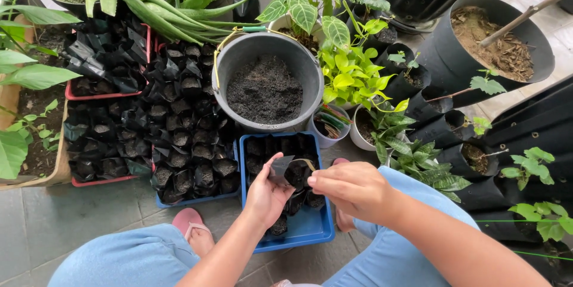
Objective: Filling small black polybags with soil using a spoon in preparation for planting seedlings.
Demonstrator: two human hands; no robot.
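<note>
My left hand (267,194) grips a small black plastic seedling bag (290,171) filled with dark soil, holding it over a blue tray (310,227). My right hand (353,189) is at the bag's open top, its fingertips pinched together just above the soil. Whether something small sits between those fingertips cannot be made out. The blue tray holds several more filled black bags at its far end. A grey bucket (239,60) of dark soil stands right behind the tray.
Red and blue trays (104,95) packed with filled black bags lie to the left. Leafy potted plants (349,72) and black planter pockets crowd the right. A large black pot (453,60) stands far right. My knees and a pink sandal (188,220) flank the tray.
</note>
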